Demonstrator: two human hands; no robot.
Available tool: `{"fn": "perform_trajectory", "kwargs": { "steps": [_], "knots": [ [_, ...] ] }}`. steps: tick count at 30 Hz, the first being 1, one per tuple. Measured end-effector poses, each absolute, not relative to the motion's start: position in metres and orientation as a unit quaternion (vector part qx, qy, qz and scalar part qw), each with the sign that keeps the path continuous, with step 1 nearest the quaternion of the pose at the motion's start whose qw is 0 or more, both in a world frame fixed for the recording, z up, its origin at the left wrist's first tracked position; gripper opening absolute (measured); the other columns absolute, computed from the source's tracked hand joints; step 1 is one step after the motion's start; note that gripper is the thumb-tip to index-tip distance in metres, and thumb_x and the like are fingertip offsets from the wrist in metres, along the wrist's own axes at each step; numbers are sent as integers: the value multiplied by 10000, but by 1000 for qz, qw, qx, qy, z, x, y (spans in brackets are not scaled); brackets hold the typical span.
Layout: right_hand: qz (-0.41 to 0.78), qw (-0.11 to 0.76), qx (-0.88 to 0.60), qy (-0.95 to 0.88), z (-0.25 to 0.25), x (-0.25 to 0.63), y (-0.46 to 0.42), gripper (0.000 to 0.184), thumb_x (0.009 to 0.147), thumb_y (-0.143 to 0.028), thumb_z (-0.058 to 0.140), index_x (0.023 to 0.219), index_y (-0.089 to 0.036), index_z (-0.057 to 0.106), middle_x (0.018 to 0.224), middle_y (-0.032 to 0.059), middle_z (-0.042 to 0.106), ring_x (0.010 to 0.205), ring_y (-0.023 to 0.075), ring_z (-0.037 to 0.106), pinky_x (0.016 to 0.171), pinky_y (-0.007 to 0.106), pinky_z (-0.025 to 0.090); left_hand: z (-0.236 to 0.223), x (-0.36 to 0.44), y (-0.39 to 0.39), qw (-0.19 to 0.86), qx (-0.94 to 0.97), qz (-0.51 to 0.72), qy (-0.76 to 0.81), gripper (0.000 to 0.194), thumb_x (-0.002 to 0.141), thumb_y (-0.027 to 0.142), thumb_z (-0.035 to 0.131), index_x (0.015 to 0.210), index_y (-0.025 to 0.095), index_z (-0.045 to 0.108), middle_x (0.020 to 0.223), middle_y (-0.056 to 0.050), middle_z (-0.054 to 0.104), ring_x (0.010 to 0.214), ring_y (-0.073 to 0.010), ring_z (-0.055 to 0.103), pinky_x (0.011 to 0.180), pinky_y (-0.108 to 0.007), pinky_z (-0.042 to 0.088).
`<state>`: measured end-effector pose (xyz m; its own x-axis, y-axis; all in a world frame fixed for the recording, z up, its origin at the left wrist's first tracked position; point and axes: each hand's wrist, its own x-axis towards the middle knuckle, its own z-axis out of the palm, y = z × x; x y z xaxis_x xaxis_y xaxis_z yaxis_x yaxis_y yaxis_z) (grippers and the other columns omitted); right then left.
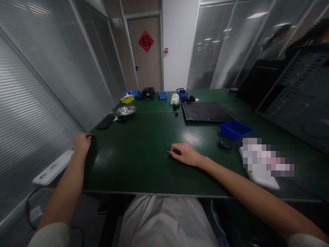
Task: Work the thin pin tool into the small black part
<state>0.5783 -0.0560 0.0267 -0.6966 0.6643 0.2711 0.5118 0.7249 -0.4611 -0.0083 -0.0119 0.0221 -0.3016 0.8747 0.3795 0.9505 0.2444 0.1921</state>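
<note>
My right hand (186,153) rests on the green table (144,161), its fingers curled in a pinch. A thin, pale, pointed tip (168,151) sticks out to the left from between them; the rest of this slim tool is covered by the fingers. Over at the table's left edge, my left hand (81,142) is closed, with fingers and thumb together. Something small and dark may be at its fingertips, too unclear to name. Beside my left wrist lies a long white power strip or similar device (55,168). A black phone-like slab (106,122) is just beyond that hand.
A metal bowl (125,110) and yellow tray (127,99) stand at the far left. A flat black panel (208,112), blue tray (236,129), mouse (224,145) and white pad (264,180) lie rightward. A large dark computer case (298,92) stands at right. A person is behind it.
</note>
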Motion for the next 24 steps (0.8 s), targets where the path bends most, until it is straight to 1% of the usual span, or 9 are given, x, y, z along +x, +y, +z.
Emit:
{"fn": "perform_trajectory", "kwargs": {
  "steps": [6,10,12,15,20,22,24],
  "knots": [
    [177,215,-328,-903,26,578,-56,110,975,-272,598,979,-196,678,893,21,705,771,151,638,731,257,443,21,-6,-13,124,-557,-171,-803,297,918,139,601,1147,30,755,936,-89,722,868,-195,576,845,-254,406],
    [182,215,-326,-902,26,579,-56,112,978,-274,596,981,-197,678,889,22,705,771,153,637,729,258,445,20,-7,-12,130,-553,-164,-807,316,927,147,586,1178,41,747,968,-97,725,886,-200,575,861,-267,409],
    [184,213,-327,-902,26,579,-55,112,978,-275,596,985,-199,679,889,22,706,767,153,636,725,259,445,20,-7,-12,134,-549,-162,-809,323,933,164,580,1182,38,744,956,-103,719,888,-208,573,864,-279,413],
    [183,214,-325,-903,26,579,-55,111,979,-277,596,987,-202,678,897,21,707,768,154,636,728,262,446,20,-5,-12,135,-545,-156,-813,311,936,184,570,1135,39,760,928,-105,700,878,-216,566,854,-294,418],
    [178,213,-328,-903,27,578,-56,114,980,-280,597,986,-202,681,882,18,703,753,151,628,716,262,434,21,0,-15,143,-530,-150,-822,328,951,215,539,1130,54,762,942,-120,668,930,-249,557,846,-328,425],
    [178,211,-329,-903,27,578,-56,114,979,-280,597,987,-202,680,875,16,702,745,148,623,708,258,429,22,3,-15,140,-522,-152,-828,331,943,213,544,1131,40,753,902,-128,659,923,-264,561,829,-344,427],
    [179,210,-327,-904,27,579,-56,114,979,-278,596,991,-201,679,879,16,703,746,147,623,710,257,429,23,6,-14,126,-532,-154,-823,329,935,183,535,1114,-7,737,837,-139,644,904,-272,567,818,-358,428]
  ]
}}
